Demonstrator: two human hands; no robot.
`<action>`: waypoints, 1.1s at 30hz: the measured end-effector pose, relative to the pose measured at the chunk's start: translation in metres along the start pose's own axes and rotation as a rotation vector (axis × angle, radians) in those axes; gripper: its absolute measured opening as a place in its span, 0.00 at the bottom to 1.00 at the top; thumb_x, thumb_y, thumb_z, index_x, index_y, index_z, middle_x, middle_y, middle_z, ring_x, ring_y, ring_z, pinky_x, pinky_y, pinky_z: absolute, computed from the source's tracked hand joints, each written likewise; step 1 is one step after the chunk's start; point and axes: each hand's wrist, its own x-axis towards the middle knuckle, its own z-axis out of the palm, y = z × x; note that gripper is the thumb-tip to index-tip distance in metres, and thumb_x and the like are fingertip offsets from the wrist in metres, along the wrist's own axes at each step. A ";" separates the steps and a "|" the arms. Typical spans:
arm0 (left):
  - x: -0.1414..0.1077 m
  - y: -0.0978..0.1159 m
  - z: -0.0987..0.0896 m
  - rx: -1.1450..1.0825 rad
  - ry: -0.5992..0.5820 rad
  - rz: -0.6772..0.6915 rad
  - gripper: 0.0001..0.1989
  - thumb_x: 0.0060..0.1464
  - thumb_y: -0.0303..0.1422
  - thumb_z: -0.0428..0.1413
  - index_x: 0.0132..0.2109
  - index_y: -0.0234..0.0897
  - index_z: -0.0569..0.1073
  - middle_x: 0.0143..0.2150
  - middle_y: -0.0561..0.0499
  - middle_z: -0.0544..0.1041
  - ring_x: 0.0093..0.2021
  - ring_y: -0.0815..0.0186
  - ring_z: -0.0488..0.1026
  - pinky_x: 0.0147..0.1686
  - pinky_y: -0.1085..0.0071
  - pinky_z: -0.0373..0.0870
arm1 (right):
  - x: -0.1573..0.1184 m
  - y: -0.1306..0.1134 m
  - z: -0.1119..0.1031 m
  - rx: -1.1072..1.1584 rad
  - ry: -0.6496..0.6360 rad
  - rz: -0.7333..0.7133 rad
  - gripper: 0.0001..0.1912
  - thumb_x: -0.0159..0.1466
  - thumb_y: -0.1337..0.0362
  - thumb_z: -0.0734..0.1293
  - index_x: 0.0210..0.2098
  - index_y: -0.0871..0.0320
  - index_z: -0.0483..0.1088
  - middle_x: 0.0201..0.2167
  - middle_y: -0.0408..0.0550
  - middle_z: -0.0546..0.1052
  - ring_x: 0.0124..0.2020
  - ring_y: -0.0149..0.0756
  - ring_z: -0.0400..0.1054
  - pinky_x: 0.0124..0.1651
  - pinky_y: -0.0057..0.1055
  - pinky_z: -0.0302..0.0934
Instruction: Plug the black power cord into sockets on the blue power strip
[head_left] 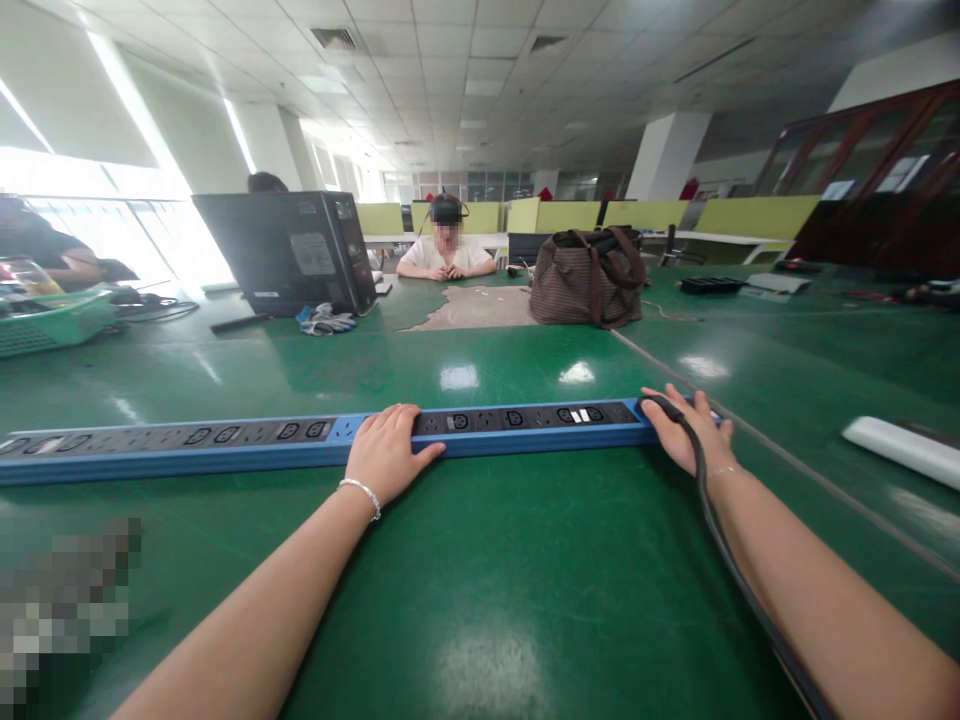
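Observation:
A long blue power strip [540,441] with black socket sections lies across the green table, reaching the left edge of the view. My left hand [388,450] rests over its middle, fingers on the far side and thumb along the near side, gripping it. At the strip's right end is my right hand [688,432], its fingers spread behind and beside a black cable [705,490]. The cable's plug end lies over the strip's right end, and its cord runs back along my right forearm. Whether the plug sits in a socket cannot be made out.
Beyond the strip stand a black computer case [289,255], gloves [325,320] and a brown bag [587,278]. A green basket [56,320] is at the left, a white bar [904,450] at the right. A person [447,250] sits across the green table [495,560].

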 end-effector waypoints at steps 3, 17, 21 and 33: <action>0.000 0.000 0.000 -0.008 -0.002 -0.007 0.27 0.52 0.49 0.51 0.53 0.36 0.65 0.53 0.41 0.72 0.56 0.54 0.66 0.54 0.56 0.60 | 0.000 0.002 0.002 0.000 0.007 0.006 0.22 0.62 0.47 0.57 0.52 0.43 0.69 0.61 0.45 0.62 0.65 0.59 0.44 0.57 0.71 0.34; 0.001 -0.001 0.001 0.026 -0.005 0.002 0.27 0.52 0.50 0.51 0.52 0.34 0.65 0.52 0.41 0.73 0.54 0.54 0.67 0.54 0.58 0.60 | -0.007 -0.008 0.007 0.190 0.246 -0.094 0.23 0.60 0.52 0.56 0.42 0.57 0.75 0.41 0.52 0.78 0.48 0.44 0.68 0.61 0.47 0.47; 0.001 -0.001 0.001 0.011 -0.014 -0.010 0.27 0.52 0.50 0.51 0.52 0.36 0.66 0.52 0.41 0.73 0.55 0.54 0.67 0.54 0.57 0.60 | -0.006 -0.010 -0.004 0.473 0.364 0.184 0.28 0.61 0.49 0.53 0.38 0.61 0.77 0.34 0.54 0.79 0.42 0.45 0.71 0.51 0.40 0.60; 0.002 -0.002 0.002 0.011 -0.008 -0.004 0.27 0.52 0.50 0.50 0.52 0.37 0.66 0.52 0.40 0.73 0.55 0.54 0.67 0.53 0.56 0.61 | -0.005 -0.004 0.001 0.632 0.466 0.115 0.22 0.60 0.53 0.58 0.40 0.60 0.76 0.38 0.51 0.79 0.42 0.41 0.72 0.48 0.36 0.64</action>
